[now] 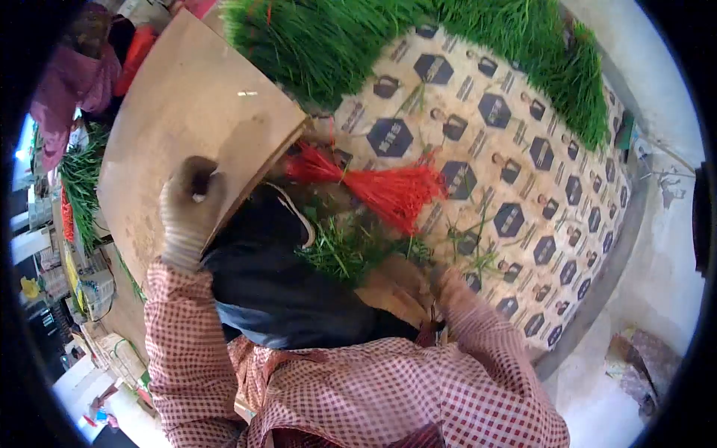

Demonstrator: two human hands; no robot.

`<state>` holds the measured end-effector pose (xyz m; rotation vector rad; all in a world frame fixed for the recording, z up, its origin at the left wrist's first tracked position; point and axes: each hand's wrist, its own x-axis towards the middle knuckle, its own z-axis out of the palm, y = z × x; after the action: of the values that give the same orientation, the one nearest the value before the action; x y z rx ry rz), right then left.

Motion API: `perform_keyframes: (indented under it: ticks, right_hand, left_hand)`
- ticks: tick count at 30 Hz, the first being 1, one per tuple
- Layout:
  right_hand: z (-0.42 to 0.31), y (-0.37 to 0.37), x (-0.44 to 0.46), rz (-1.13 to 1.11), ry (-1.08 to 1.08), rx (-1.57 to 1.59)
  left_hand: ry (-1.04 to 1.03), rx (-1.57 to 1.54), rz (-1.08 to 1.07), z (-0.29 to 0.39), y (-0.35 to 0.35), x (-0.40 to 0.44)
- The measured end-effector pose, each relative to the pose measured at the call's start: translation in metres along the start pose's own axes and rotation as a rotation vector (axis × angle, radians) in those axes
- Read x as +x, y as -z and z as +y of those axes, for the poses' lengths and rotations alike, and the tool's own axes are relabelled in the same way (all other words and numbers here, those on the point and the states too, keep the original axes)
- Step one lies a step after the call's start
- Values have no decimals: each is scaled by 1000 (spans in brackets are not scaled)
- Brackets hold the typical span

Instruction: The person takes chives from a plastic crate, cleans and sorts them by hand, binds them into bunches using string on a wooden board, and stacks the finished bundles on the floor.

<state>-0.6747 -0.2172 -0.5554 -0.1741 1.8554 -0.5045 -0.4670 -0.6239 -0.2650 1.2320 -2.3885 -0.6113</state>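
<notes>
My left hand (192, 205), in a knitted glove with dark fingertips, is over the wooden board (149, 142) near its edge. Its fingers curl in toward the thumb, and a small pale spot shows there; I cannot make out whether it is something held. My right hand (407, 261) is low beside my leg, smeared by motion, so its fingers are unclear. It is near loose green, grass-like leaves (340, 250). A bundle of red ties (373, 187), bound at its middle, lies on the printed sheet (478, 149) just beyond.
Thick heaps of long green leaves (321, 52) lie along the far side of the printed sheet. My dark-trousered leg (284, 276) is beside the board. More greens (82, 187) and clutter are at the left; a pale wall (657, 246) bounds the right.
</notes>
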Motion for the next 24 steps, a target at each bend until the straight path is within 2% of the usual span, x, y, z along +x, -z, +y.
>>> perform_keyframes:
  ticks: [2, 4, 5, 7, 10, 12, 14, 16, 17, 18, 24]
  right_hand:
    - [1, 12, 5, 69, -64, 9]
    - [1, 26, 18, 143, -110, -2]
    - [1, 33, 28, 175, -123, -12]
    - [26, 37, 68, 236, -12, -48]
    - [61, 24, 104, 318, 101, 60]
    - [-14, 34, 84, 529, 101, -218]
    - [6, 41, 139, 518, 36, 186]
    - [24, 51, 198, 438, -113, 989]
    - [34, 54, 220, 419, -162, 1207]
    - [24, 54, 230, 431, -202, 1276]
    - [-13, 61, 229, 436, -166, 1001]
  left_hand:
    - [-42, 16, -35, 20, -26, 16]
    - [-218, 311, -62, 26, -44, 28]
    - [-202, 306, -77, 25, -47, 29]
    - [-253, 259, 17, 20, -54, 31]
    - [-232, 206, 27, 12, -57, 30]
    - [-186, 172, -5, 14, -57, 29]
    - [-114, 135, 5, 5, -60, 27]
    - [-84, 125, -22, -7, -59, 23]
    - [-102, 114, -16, -6, -59, 23]
    - [-120, 104, -12, -5, -59, 24]
    - [-136, 3, 35, -8, -62, 25]
